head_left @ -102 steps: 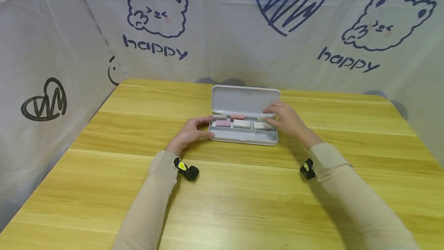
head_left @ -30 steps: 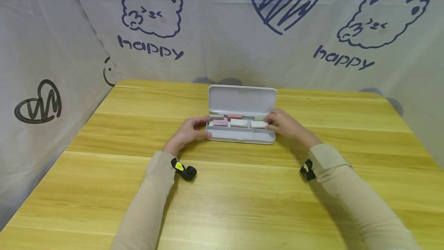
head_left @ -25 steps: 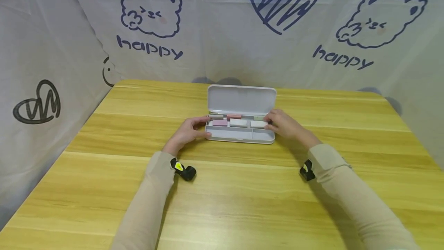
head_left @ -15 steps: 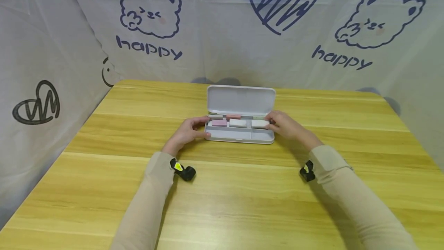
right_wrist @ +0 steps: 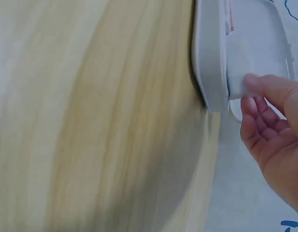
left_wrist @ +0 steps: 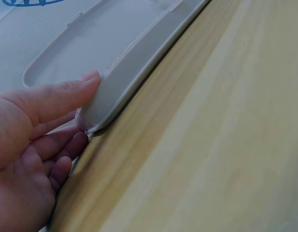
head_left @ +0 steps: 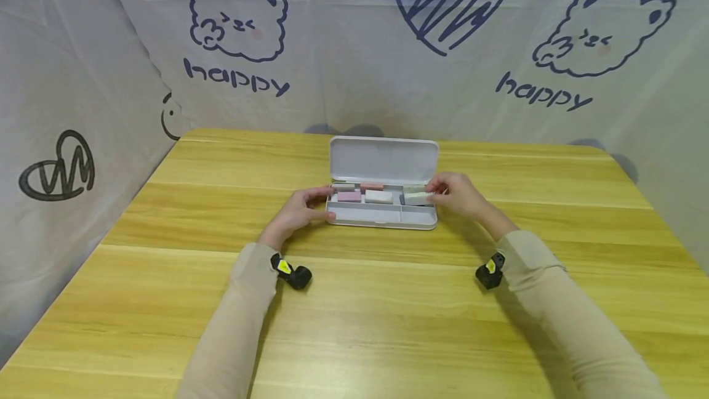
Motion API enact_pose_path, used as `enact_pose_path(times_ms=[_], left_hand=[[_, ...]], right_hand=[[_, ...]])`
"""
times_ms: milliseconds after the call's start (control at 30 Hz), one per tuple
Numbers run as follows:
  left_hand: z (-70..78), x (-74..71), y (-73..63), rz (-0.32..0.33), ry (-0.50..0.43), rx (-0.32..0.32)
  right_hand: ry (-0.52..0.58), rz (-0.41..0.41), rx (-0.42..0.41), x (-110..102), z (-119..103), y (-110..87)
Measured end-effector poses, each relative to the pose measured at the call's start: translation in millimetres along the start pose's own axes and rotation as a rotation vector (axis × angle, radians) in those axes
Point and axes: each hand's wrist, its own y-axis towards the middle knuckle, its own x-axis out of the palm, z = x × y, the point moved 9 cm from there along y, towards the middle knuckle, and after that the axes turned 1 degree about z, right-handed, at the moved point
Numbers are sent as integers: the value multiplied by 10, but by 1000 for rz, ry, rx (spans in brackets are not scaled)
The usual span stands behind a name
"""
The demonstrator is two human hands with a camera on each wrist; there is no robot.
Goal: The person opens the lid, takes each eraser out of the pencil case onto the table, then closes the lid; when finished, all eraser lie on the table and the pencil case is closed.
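Note:
An open white pencil case [head_left: 360, 223] lies on the table, its lid tilted up at the back. My left hand [head_left: 296, 209] grips the left end, thumb at the front wall in the left wrist view. Between thumb and fingers, my right hand [head_left: 456, 194] pinches a white eraser [right_wrist: 239, 72] at the case's right end; that eraser is tilted and raised a little at its right side. Inside sit a lilac eraser [head_left: 349, 196], another white eraser [head_left: 379, 196] and, behind them, a salmon block [head_left: 372, 186], a grey-green one [head_left: 343, 187] and a pale green one [head_left: 413, 189].
The wooden table [head_left: 360, 313] stretches around the case. A white cloth [head_left: 349, 48] with blue drawings hangs behind the back edge. The case's front compartments [head_left: 365, 211] have a divider toward the right.
My right hand has come down from above the case's right end to the white eraser there, then tilted its right side up slightly. My left hand keeps its hold on the case.

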Motion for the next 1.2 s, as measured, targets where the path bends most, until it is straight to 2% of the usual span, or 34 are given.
enact_pose_path(times_ms=[133, 267, 600, 867, 1200], left_hand=[[1, 0, 1, 1, -1, 9], [1, 1, 2, 0, -3, 15], [-1, 13, 4, -6, 7, 16], [-253, -21, 158, 9, 24, 31], [-255, -19, 159, 7, 24, 24]], right_hand=[[18, 12, 0, -16, -23, 4], [82, 13, 31, -18, -18, -6], [361, 15, 168, -18, 70, -52], [447, 76, 235, -129, 224, -74], [590, 139, 288, -279, 425, -198]])
